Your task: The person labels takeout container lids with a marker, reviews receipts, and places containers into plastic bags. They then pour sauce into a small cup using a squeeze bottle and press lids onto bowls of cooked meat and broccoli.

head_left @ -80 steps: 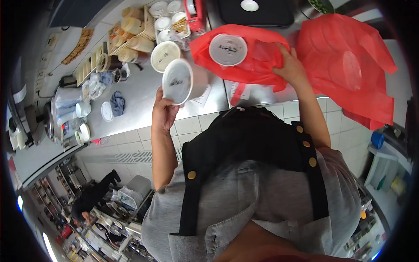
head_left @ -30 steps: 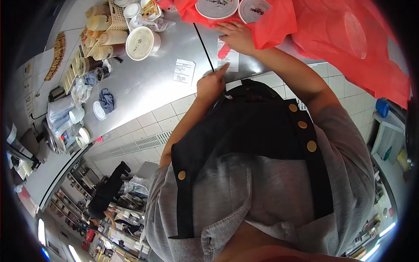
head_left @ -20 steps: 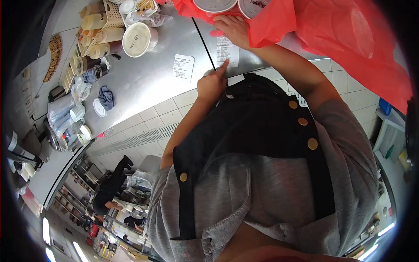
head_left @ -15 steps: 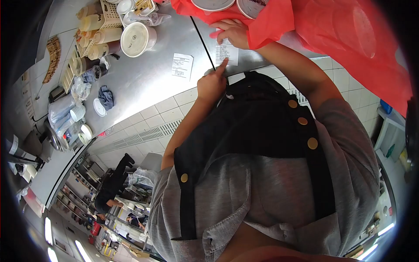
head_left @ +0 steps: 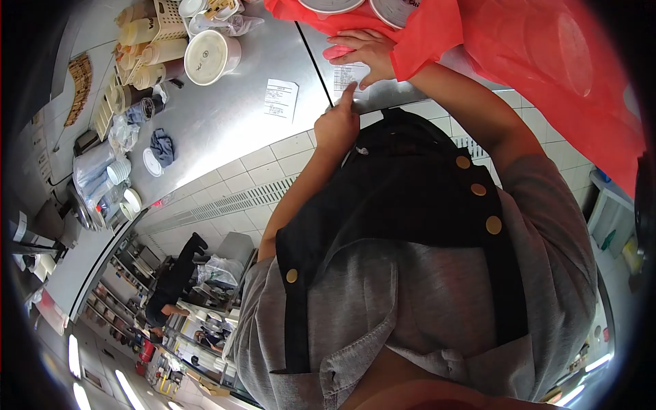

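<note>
A printed paper receipt (head_left: 346, 72) lies on the steel counter, partly covered by my hands. My left hand (head_left: 336, 128) points at it, index finger stretched out with the tip on the paper and the other fingers curled in. Over the receipt's upper right, my right hand (head_left: 372, 56) is spread open, its thumb reaching down across the paper's right side. Its fingertips rest by a strip of the red plastic bag (head_left: 429, 42). Lidded round tubs (head_left: 396, 9) stand in the bag's opening. Neither hand holds anything.
A second receipt (head_left: 281, 99) lies left of a dark seam in the counter (head_left: 225, 116). Farther left are a lidded white tub (head_left: 212, 57), sauce bottles (head_left: 164, 50), a dark cloth (head_left: 161, 147) and a round lid (head_left: 152, 162). Another person (head_left: 167, 287) works in the background.
My right hand's fingers have straightened and spread, and its thumb has come down over the receipt's right side. My left fingertip has slid slightly up the paper. The view has shifted a little.
</note>
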A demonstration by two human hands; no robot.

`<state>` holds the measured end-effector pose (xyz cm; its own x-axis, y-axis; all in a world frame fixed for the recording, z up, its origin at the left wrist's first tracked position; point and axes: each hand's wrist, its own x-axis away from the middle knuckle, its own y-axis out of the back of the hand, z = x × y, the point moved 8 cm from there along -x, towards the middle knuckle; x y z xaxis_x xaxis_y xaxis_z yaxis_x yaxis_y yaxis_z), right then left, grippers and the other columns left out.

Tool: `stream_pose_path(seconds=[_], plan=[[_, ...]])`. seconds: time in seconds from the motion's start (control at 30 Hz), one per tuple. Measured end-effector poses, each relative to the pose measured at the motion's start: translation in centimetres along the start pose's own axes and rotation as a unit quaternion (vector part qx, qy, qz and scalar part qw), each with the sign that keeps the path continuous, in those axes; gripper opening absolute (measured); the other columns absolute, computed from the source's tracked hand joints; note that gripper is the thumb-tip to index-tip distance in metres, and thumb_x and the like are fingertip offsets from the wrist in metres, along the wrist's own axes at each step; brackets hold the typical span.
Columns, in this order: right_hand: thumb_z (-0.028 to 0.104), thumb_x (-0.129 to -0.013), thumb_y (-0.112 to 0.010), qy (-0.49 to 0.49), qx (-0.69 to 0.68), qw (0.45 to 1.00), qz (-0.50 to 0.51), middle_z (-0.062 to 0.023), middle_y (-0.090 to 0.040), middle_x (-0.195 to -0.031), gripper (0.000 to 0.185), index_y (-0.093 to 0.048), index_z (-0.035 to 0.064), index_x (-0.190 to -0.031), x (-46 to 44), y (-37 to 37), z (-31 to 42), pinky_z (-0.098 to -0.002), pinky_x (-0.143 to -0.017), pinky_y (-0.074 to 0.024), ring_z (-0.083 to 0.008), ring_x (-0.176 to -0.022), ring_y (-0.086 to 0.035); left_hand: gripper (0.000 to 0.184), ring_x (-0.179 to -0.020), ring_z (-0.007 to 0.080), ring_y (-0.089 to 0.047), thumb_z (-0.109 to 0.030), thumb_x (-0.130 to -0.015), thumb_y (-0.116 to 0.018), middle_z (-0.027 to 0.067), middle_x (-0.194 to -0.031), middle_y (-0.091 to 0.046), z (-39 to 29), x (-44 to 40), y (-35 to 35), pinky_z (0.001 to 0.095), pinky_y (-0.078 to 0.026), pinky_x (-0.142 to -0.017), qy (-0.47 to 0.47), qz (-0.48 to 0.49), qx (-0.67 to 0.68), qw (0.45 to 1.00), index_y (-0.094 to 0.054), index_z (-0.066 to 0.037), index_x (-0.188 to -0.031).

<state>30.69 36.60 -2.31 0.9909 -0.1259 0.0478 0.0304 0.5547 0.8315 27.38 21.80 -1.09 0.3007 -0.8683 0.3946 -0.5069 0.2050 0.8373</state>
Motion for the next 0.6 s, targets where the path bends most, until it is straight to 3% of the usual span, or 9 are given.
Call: stream_pose_path(seconds=[0.27, 0.37, 0.47, 0.6], plan=[[0.029, -0.057, -0.091, 0.0, -0.002, 1.0, -0.003, 0.0019, -0.028, -0.16, 0.087, -0.058, 0.0305, -0.138, -0.1, -0.1, 0.0, -0.0482, -0.118, -0.0239, -0.0233, -0.147, -0.024, 0.064, -0.07, 0.0341, -0.07, -0.013, -0.082, -0.058, 0.0128, -0.085, -0.072, -0.6, -0.3, -0.1, 0.048, -0.056, -0.061, 0.013, 0.035, -0.042, 0.998, -0.042, -0.023, -0.143], [0.028, -0.057, -0.091, 0.004, -0.006, 1.0, -0.008, 0.0015, -0.028, -0.16, 0.087, -0.058, 0.0301, -0.138, -0.2, -0.2, -0.1, -0.0477, -0.117, -0.0242, -0.0236, -0.147, -0.024, 0.062, -0.067, 0.0346, -0.07, -0.015, -0.083, -0.056, 0.0135, -0.084, -0.072, 0.2, -0.2, 0.1, 0.048, -0.056, -0.06, 0.0, 0.012, -0.047, 0.999, -0.043, -0.024, -0.143], [0.027, -0.057, -0.091, -0.001, -0.007, 1.0, -0.004, 0.0011, -0.029, -0.16, 0.087, -0.058, 0.0295, -0.138, 0.0, -0.1, 0.0, -0.0475, -0.117, -0.0246, -0.0238, -0.147, -0.025, 0.062, -0.066, 0.0346, -0.069, -0.018, -0.084, -0.054, 0.0136, -0.076, -0.07, 4.7, -0.4, 1.4, 0.0491, -0.054, -0.059, 0.106, -0.02, -0.063, 0.992, -0.041, -0.027, -0.144], [0.026, -0.057, -0.09, -0.001, -0.018, 1.0, 0.002, 0.0013, -0.028, -0.161, 0.086, -0.058, 0.0288, -0.138, -0.1, 0.0, -0.1, -0.0472, -0.118, -0.0241, -0.0237, -0.148, -0.024, 0.066, -0.062, 0.0352, -0.067, -0.012, -0.083, -0.056, 0.0128, -0.069, -0.067, 6.9, 0.7, 6.3, 0.0486, -0.052, -0.06, 0.129, -0.11, 0.05, 0.984, -0.04, -0.026, -0.146]])
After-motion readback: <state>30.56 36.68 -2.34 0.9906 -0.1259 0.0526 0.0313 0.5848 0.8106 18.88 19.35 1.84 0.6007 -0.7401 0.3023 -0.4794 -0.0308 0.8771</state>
